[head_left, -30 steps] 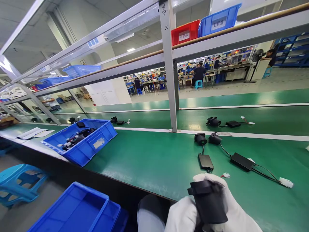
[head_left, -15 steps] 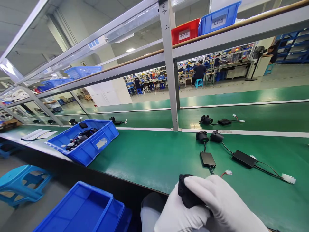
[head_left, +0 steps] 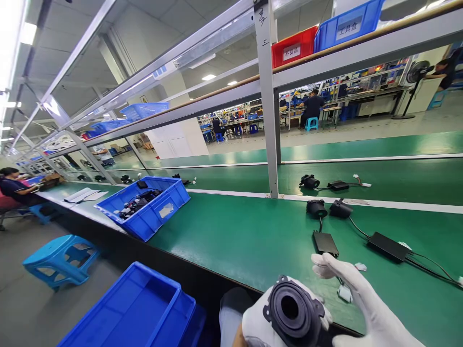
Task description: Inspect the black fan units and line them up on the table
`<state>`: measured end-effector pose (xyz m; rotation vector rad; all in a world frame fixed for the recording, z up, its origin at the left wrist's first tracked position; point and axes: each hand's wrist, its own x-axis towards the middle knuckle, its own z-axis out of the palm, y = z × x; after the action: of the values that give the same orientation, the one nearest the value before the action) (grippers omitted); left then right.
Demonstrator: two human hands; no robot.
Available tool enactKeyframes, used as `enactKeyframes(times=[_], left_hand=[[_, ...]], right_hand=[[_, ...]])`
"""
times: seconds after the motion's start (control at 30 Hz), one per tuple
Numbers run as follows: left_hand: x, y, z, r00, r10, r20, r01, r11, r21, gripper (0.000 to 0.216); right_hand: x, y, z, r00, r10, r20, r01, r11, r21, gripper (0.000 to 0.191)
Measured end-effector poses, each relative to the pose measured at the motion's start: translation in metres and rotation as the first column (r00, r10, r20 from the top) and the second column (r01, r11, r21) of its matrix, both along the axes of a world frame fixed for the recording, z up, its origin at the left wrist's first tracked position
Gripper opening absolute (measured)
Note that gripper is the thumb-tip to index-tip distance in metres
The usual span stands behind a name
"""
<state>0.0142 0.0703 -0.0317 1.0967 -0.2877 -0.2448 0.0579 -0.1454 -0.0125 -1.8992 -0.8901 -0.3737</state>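
I am seeing no writing on the black round lamp housing (head_left: pixel 293 311), a ribbed ring with a hollow centre, sitting low over the near edge of the green belt (head_left: pixel 235 241). My gloved left hand (head_left: pixel 267 323) is curling closed around it; my right hand (head_left: pixel 356 303) is touching it with fingers extended. A red bin (head_left: pixel 294 46) is carrying a white label reading 不良品.

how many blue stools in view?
3: one blue stool on the floor at left, one by the seated person, one in the far work area. Others may be hidden.
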Motion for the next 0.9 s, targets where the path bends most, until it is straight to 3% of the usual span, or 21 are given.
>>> enactKeyframes(times=[0.1, 0.2, 0.3, 0.43, 0.53, 0.63, 0.7, 0.77, 0.83, 0.9], left_hand=[[0.001, -0.001, -0.015, 0.996, 0.091, -0.024, -0.091, 0.996, -0.012, 0.058], [0.000, -0.019, -0.035, 0.990, 0.130, -0.063, -0.137, 0.983, -0.125, 0.091], [0.001, -0.039, -0.052, 0.988, 0.042, -0.149, -0.082, 0.959, -0.270, 0.114], [-0.002, -0.045, -0.060, 0.975, 0.005, -0.224, -0.079, 0.943, -0.323, 0.112], [-0.005, -0.044, -0.054, 0.961, 0.034, -0.274, -0.136, 0.922, -0.363, 0.106], [-0.008, -0.045, -0.037, 0.969, 0.045, -0.244, -0.141, 0.910, -0.390, 0.094], [-0.010, -0.047, -0.022, 0.982, 0.114, -0.152, -0.156, 0.943, -0.295, 0.083], [-0.012, -0.046, -0.009, 0.981, 0.165, -0.101, -0.178, 0.975, -0.133, 0.074], [-0.015, -0.043, -0.003, 0.979, 0.102, -0.178, -0.109, 0.994, -0.026, 0.078], [-0.017, -0.037, -0.003, 0.946, 0.007, -0.323, -0.019, 0.999, -0.033, 0.089]], right_hand=[[0.002, 0.001, 0.007, 0.999, 0.026, -0.028, -0.024, 0.998, 0.054, 0.084], [0.003, 0.003, 0.006, 0.996, 0.053, -0.077, -0.045, 0.994, 0.098, 0.067], [0.003, 0.001, 0.001, 0.980, 0.093, -0.175, -0.073, 0.990, 0.117, 0.068], [0.002, -0.004, -0.002, 0.959, 0.130, -0.253, -0.104, 0.988, 0.114, 0.070], [-0.001, -0.002, 0.002, 0.961, 0.102, -0.256, -0.091, 0.994, 0.055, 0.071], [-0.007, 0.009, 0.006, 0.968, 0.048, -0.248, -0.061, 0.997, -0.045, 0.076], [-0.010, 0.019, 0.010, 0.967, 0.005, -0.256, -0.033, 0.994, -0.105, 0.065], [-0.012, 0.029, 0.015, 0.962, -0.031, -0.270, -0.007, 0.990, -0.138, 0.041], [-0.012, 0.033, 0.021, 0.960, -0.024, -0.278, -0.007, 0.994, -0.108, 0.023], [-0.010, 0.029, 0.029, 0.954, 0.067, -0.292, -0.081, 0.996, -0.037, 0.022]])
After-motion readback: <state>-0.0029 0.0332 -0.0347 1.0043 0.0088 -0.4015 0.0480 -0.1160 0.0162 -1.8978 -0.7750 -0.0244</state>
